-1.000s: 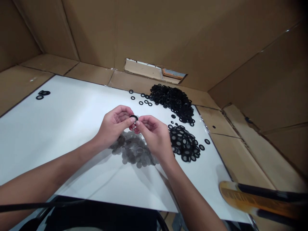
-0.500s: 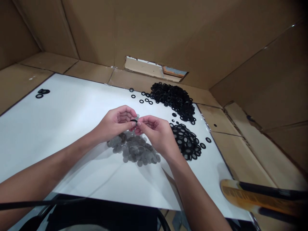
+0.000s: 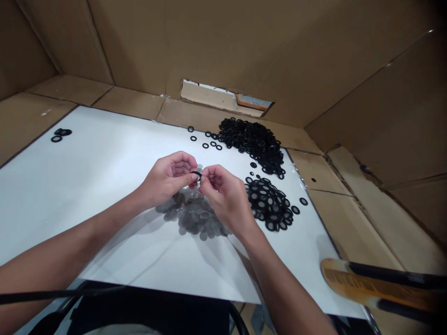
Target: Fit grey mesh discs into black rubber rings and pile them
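Over the middle of the white table my left hand point(image 3: 170, 176) pinches a small black ring point(image 3: 197, 173) between thumb and fingers. From the other side my right hand point(image 3: 223, 188) meets it, its thumb and fingertips closed at the ring's right edge. Whether a disc sits inside the ring is too small to tell. Beneath both hands spreads a pile of grey translucent discs point(image 3: 195, 218). Right of my right hand lies a pile of black rings with grey centres point(image 3: 268, 204). Farther back is a larger heap of black rings point(image 3: 249, 139).
Several loose rings point(image 3: 206, 145) lie left of the back heap, and a few black pieces point(image 3: 61, 133) rest at the far left. Cardboard walls point(image 3: 216, 42) enclose the white table point(image 3: 115, 153). An orange-and-black object point(image 3: 370, 281) juts in at the lower right.
My right hand has shifted slightly right and its fingertips have turned a little at the ring. My left hand stays almost still, and more of the ring shows between them.
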Demonstrator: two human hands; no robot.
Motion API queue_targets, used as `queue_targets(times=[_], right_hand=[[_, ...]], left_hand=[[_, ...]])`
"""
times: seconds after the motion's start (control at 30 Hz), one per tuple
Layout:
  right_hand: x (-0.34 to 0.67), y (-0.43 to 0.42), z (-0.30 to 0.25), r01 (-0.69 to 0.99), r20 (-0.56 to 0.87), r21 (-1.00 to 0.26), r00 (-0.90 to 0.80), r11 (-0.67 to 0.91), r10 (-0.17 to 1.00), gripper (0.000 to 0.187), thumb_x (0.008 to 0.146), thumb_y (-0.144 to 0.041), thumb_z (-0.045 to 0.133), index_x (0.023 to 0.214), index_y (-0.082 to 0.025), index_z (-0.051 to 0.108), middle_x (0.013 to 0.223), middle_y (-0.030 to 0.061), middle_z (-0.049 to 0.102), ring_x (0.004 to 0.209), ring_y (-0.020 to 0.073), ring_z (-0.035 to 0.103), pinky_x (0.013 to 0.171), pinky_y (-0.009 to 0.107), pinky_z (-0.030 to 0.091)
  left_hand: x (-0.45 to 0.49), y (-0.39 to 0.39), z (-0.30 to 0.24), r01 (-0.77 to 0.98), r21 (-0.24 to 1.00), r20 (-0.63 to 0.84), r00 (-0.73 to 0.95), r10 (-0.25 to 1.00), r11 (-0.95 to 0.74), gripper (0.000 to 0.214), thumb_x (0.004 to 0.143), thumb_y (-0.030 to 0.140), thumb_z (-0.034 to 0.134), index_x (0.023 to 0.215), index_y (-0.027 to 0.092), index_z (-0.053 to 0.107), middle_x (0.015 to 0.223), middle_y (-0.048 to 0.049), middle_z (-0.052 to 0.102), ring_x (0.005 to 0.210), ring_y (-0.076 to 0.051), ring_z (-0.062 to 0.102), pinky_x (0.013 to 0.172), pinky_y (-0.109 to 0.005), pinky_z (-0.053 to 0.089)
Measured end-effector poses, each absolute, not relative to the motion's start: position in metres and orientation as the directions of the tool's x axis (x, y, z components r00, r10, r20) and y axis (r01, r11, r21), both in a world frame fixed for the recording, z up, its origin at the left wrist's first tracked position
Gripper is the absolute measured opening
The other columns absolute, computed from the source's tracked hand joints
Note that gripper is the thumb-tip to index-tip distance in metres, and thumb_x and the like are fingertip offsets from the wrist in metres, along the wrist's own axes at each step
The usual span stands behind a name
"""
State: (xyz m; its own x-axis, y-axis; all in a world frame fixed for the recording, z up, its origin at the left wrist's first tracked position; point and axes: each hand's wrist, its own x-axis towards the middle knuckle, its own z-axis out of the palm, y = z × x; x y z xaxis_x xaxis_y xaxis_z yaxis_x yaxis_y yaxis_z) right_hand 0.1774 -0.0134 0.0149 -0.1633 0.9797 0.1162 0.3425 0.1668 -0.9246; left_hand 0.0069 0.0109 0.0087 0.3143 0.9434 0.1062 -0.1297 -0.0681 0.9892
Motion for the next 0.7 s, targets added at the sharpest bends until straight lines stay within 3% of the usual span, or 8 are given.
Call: queue_targets(times=[0.33,0.7], right_hand=[[0.1724,-0.0118,0.0168,0.161,0.096,-0.981,-0.077,0.108,0.992,0.016,0.088,-0.033,0.066,0.088,-0.018,0.066,0.079,0.0024,0.070,0.067,0.0142,0.064,0.065,0.026,0.051],[0.1790,-0.0068,0.0193,0.214,0.032,-0.975,-0.153,0.064,0.988,0.016,0.085,-0.034,0.064,0.084,-0.018,0.063,0.075,0.0004,0.066,0.062,0.0124,0.056,0.060,0.025,0.045]], left_hand=[[0.0110,0.0075,0.0081,-0.171,0.980,0.129,0.151,0.980,-0.102,0.022,0.078,0.026,0.078,0.089,0.016,0.061,0.080,0.0001,0.066,0.072,-0.013,0.067,0.073,-0.028,0.058],[0.0038,0.0120,0.0057,-0.137,0.989,0.089,0.295,0.951,-0.050,0.022,0.079,0.023,0.076,0.094,0.016,0.062,0.086,-0.0019,0.068,0.076,-0.013,0.068,0.078,-0.028,0.056]])
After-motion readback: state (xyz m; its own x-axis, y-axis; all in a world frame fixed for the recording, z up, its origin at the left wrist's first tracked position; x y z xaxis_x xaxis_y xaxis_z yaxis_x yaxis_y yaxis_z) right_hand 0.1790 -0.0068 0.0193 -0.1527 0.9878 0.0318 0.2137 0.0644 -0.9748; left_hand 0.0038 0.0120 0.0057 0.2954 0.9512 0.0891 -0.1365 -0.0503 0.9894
